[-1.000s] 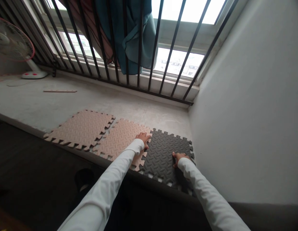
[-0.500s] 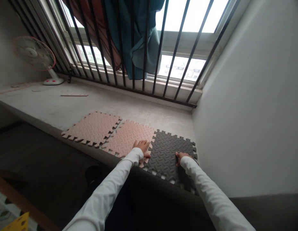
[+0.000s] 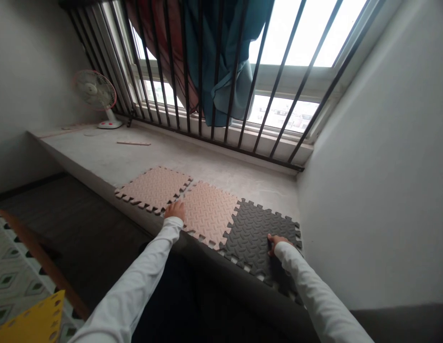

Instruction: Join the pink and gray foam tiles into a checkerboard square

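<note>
Along the ledge (image 3: 207, 164)'s front edge, the left pink tile (image 3: 155, 185) lies just apart from the middle pink tile (image 3: 213, 209); your left hand (image 3: 175, 211) has shifted there, so that gap now gets attention; its grip can't be told. Your right hand (image 3: 276, 244), digits apart, rests on the dark tile (image 3: 252, 228).

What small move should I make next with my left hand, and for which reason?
Probably slide the left pink mat toward the middle pink mat: a gap shows between their toothed edges, and your left hand is at its near end. Your right hand rests on the dark mat.
</note>
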`<state>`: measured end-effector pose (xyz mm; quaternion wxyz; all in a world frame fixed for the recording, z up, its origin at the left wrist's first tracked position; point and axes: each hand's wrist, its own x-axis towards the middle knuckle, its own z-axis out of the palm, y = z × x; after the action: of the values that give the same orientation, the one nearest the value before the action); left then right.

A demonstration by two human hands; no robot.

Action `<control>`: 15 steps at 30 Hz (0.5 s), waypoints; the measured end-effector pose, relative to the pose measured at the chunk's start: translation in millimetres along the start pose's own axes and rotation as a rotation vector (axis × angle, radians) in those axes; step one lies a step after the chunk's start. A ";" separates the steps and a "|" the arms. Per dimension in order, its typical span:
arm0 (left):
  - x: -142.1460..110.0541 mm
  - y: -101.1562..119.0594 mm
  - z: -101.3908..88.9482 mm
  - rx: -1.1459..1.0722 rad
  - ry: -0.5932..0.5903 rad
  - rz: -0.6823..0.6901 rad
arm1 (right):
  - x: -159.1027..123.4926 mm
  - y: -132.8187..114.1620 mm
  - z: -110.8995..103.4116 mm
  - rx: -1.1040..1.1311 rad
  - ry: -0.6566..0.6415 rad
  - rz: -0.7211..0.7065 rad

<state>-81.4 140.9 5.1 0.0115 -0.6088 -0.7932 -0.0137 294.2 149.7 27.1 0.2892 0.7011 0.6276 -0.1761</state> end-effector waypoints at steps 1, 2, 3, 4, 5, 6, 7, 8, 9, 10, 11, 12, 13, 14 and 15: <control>4.4 -16.5 -1.3 0.030 -0.001 -0.052 | 0.8 -0.1 0.0 0.000 0.002 0.004; 8.0 -30.9 -2.3 0.056 -0.028 -0.086 | 1.7 -0.1 0.1 0.003 0.003 0.004; 11.0 -42.6 -2.9 0.075 -0.068 -0.091 | 2.5 -0.1 0.2 0.005 0.003 0.004; 13.6 -51.4 -3.1 0.088 -0.109 -0.080 | 3.2 -0.1 0.3 0.007 0.003 0.004; 15.8 -57.5 -3.1 0.096 -0.144 -0.062 | 3.8 -0.1 0.5 0.010 0.003 0.003; 17.9 -61.1 -2.8 0.101 -0.166 -0.042 | 4.5 0.0 0.8 0.013 0.005 0.001; 19.8 -62.8 -2.3 0.107 -0.174 -0.030 | 5.2 0.2 1.3 0.016 0.010 -0.001; 21.8 -63.2 -1.9 0.116 -0.176 -0.022 | 6.1 0.3 1.8 0.020 0.017 -0.001; 23.7 -63.0 -1.5 0.127 -0.175 -0.015 | 7.1 0.4 2.4 0.024 0.022 0.000; 25.5 -62.5 -1.3 0.137 -0.174 -0.010 | 8.2 0.5 3.0 0.029 0.026 0.000; 27.2 -62.1 -1.5 0.147 -0.172 -0.006 | 9.2 0.5 3.6 0.034 0.029 0.003; 28.8 -62.0 -2.1 0.158 -0.170 -0.005 | 10.0 0.5 4.0 0.038 0.030 0.004; 30.1 -62.2 -3.1 0.168 -0.168 -0.009 | 10.5 0.4 4.3 0.043 0.028 0.007; 31.2 -62.5 -4.6 0.177 -0.165 -0.015 | 10.7 0.4 4.4 0.049 0.026 0.009; 32.0 -62.7 -6.3 0.185 -0.160 -0.020 | 10.4 0.3 4.3 0.056 0.028 0.008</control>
<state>-150.2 155.4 12.1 0.0044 -0.5964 -0.7954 0.1081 296.6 155.1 17.5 0.2615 0.7137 0.6236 -0.1826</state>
